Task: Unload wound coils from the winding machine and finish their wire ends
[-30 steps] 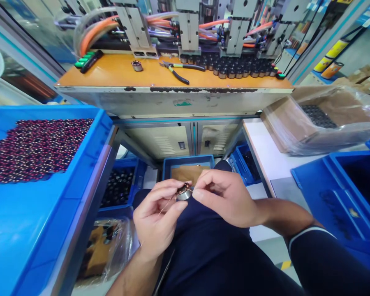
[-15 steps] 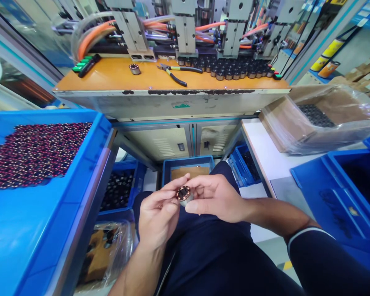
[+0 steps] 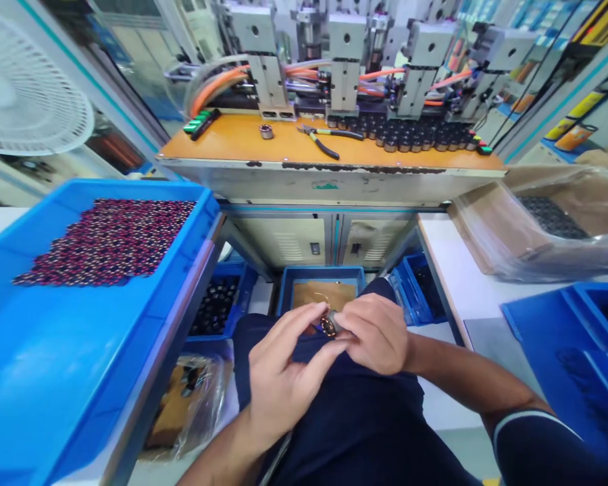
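In the head view, a wound metal ring (image 3: 330, 324) sits between both hands above the lap, its copper-lined face tilted towards the left hand (image 3: 282, 368). The right hand (image 3: 377, 334) is closed on its outer wall; the left curves its thumb and fingers around the near side, though I cannot tell whether those tips press on it. A thin wire (image 3: 323, 295) arcs just above the left fingers, in front of a low blue tray (image 3: 324, 272). Good handling here probably means gripping only the hard outer wall, turning the ring gently, and keeping fingertips light on the windings so no strand bends or snags
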A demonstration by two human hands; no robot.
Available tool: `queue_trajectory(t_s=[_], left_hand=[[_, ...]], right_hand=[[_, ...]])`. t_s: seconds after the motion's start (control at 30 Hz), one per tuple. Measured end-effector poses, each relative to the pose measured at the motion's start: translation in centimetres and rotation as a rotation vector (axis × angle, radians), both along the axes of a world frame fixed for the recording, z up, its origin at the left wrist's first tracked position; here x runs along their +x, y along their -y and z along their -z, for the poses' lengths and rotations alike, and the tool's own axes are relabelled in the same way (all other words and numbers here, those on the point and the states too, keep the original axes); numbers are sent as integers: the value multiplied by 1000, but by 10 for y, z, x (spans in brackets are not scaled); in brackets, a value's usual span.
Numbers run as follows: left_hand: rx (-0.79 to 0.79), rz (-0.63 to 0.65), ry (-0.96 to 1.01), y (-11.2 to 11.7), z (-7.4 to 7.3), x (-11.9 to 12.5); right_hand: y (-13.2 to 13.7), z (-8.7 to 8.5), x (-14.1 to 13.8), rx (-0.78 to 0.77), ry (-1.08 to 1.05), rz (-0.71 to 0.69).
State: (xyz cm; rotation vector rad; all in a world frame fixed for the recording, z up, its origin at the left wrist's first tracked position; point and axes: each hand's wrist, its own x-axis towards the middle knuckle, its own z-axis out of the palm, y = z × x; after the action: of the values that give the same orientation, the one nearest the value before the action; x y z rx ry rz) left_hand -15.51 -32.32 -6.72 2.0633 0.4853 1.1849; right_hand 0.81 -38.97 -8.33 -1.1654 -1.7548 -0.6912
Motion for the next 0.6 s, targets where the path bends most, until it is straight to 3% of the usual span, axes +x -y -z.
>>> queue_trajectory(t_s=[0.1,0.3,0.5,0.6], left_hand=[[-58,36,-13,-4,-6,4],[-104,108,29,-6,-5,0],[-437,274,180,-5,-4,-1],[-482,285,217,-3,-5,1]], right_hand=[[6,-4,-2,-91,-45,-37],[17,-27,-3,-340,-341,-257],[18,-37,-10,-459,-544,-270],[23,-35,-11,-484,-571,-251]])
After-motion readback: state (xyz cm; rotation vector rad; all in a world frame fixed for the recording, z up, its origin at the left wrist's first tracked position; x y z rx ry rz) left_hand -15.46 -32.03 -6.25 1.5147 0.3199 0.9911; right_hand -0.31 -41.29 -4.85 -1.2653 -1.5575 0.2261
